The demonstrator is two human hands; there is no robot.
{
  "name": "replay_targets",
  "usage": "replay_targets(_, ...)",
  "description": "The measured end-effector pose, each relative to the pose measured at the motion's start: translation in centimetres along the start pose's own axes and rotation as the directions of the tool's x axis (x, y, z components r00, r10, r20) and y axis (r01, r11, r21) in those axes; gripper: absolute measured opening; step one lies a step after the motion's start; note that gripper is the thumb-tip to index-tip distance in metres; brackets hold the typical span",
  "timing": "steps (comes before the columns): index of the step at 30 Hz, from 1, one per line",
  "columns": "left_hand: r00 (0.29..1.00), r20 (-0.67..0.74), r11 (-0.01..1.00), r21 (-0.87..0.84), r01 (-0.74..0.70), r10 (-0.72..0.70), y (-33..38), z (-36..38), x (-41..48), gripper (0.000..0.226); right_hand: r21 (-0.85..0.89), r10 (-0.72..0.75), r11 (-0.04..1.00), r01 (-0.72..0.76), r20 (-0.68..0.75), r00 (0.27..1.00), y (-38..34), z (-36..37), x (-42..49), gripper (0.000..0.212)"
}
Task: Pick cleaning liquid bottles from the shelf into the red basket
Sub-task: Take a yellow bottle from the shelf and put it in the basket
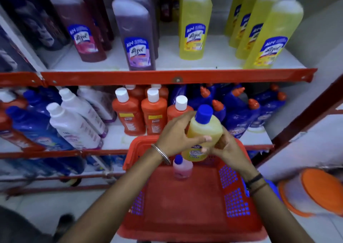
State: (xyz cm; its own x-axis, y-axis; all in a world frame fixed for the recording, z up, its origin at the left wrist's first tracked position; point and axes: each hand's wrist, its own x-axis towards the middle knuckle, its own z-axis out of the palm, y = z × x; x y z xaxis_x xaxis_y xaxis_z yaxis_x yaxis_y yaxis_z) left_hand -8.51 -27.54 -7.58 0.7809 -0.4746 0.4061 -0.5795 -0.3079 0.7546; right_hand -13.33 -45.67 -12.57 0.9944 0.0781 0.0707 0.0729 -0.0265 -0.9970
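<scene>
Both hands clasp the yellow bottle [203, 131] over the far rim of the red basket [187, 202]: left hand [174, 137] fingers wrapped across its front, right hand [225, 149] closed on its side. A small pink bottle [182, 168] stands inside, near the basket's far wall.

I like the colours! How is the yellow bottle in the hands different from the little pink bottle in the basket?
The yellow plastic bottle with a blue cap looks bigger than the small pink bottle with a blue cap. The yellow one is held above the red plastic basket by the left hand and right hand; the pink one stands inside it, untouched. Both have blue caps.
</scene>
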Motion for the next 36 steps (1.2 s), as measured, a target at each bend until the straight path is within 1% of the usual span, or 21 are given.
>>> replay_targets(3, 0.997, 0.047, 0.997, -0.042, 0.06, -0.058, -2.5, 3.8, -1.9, 0.058, -0.199, 0.036, 0.98, -0.033, 0.01, 0.999, 2.4, -1.8, -1.0, 0.063)
replay_targets(5, 0.982, 0.076, 0.981, -0.076, 0.177, -0.171, -4.8, 6.4, -3.6, 0.061, -0.307, 0.073, 0.95, -0.061, 0.026, 0.997, 4.1, -2.6, -1.7, 0.057)
replay_targets(7, 0.946, 0.099, 0.941, -0.117, 0.318, -0.308, -7.0, 9.1, -5.3, 0.063, -0.391, 0.118, 0.917, -0.078, 0.078, 0.99, 5.9, -3.1, -2.3, 0.052)
replay_targets(8, 0.93, 0.109, 0.92, -0.14, 0.365, -0.352, -7.8, 10.3, -6.2, 0.061, -0.435, 0.148, 0.896, -0.089, 0.103, 0.984, 6.9, -3.3, -2.5, 0.052)
replay_targets(9, 0.918, 0.118, 0.907, -0.152, 0.393, -0.378, -8.5, 11.3, -6.9, 0.057, -0.487, 0.184, 0.868, -0.1, 0.127, 0.975, 7.8, -3.4, -2.6, 0.055)
replay_targets(11, 0.907, 0.149, 0.899, -0.143, 0.414, -0.394, -9.7, 13.2, -8.2, 0.052, -0.619, 0.275, 0.775, -0.128, 0.148, 0.95, 9.7, -3.6, -2.7, 0.064)
replay_targets(13, 0.895, 0.183, 0.893, -0.123, 0.432, -0.407, -10.8, 14.7, -9.1, 0.053, -0.72, 0.371, 0.676, -0.154, 0.152, 0.916, 11.6, -3.7, -2.9, 0.066)
replay_targets(15, 0.866, 0.21, 0.868, -0.115, 0.483, -0.454, -12.0, 15.7, -9.9, 0.058, -0.766, 0.414, 0.624, -0.155, 0.155, 0.897, 12.9, -3.4, -2.8, 0.058)
replay_targets(17, 0.845, 0.222, 0.852, -0.095, 0.516, -0.487, -12.7, 16.5, -10.4, 0.062, -0.779, 0.422, 0.605, -0.162, 0.142, 0.896, 13.2, -2.8, -2.7, 0.048)
replay_targets(20, 0.837, 0.238, 0.856, -0.037, 0.515, -0.493, -13.2, 17.1, -10.8, 0.057, -0.802, 0.421, 0.579, -0.147, 0.14, 0.896, 12.5, -2.1, -2.9, 0.034)
replay_targets(24, 0.846, 0.247, 0.872, -0.011, 0.49, -0.472, -13.0, 17.1, -11.2, 0.058, -0.829, 0.434, 0.532, -0.175, 0.089, 0.897, 13.0, -1.7, -3.5, 0.046)
replay_targets(27, 0.843, 0.304, 0.886, 0.001, 0.465, -0.443, -12.7, 16.4, -11.4, 0.059, -0.845, 0.475, 0.492, -0.209, 0.059, 0.878, 13.8, -1.7, -3.6, 0.04)
replay_targets(29, 0.838, 0.353, 0.898, 0.011, 0.44, -0.415, -12.5, 15.5, -11.4, 0.061, -0.859, 0.518, 0.471, -0.199, 0.088, 0.851, 13.9, -2.1, -3.5, 0.034)
replay_targets(31, 0.855, 0.372, 0.923, 0.012, 0.384, -0.361, -11.6, 14.2, -11.0, 0.067, -0.864, 0.523, 0.468, -0.186, 0.102, 0.846, 13.5, -3.1, -3.2, 0.042)
replay_targets(33, 0.905, 0.325, 0.957, 0.003, 0.289, -0.274, -10.2, 12.8, -9.7, 0.068, -0.86, 0.457, 0.479, -0.177, 0.072, 0.887, 12.2, -4.2, -2.8, 0.053)
replay_targets(34, 0.935, 0.275, 0.972, 0.001, 0.234, -0.225, -9.5, 12.1, -8.7, 0.066, -0.847, 0.39, 0.505, -0.167, 0.051, 0.92, 11.3, -4.8, -2.5, 0.054)
replay_targets(36, 0.978, 0.156, 0.99, 0.006, 0.141, -0.14, -7.3, 10.3, -5.7, 0.062, -0.814, 0.235, 0.561, -0.147, -0.014, 0.972, 8.7, -5.8, -1.7, 0.047)
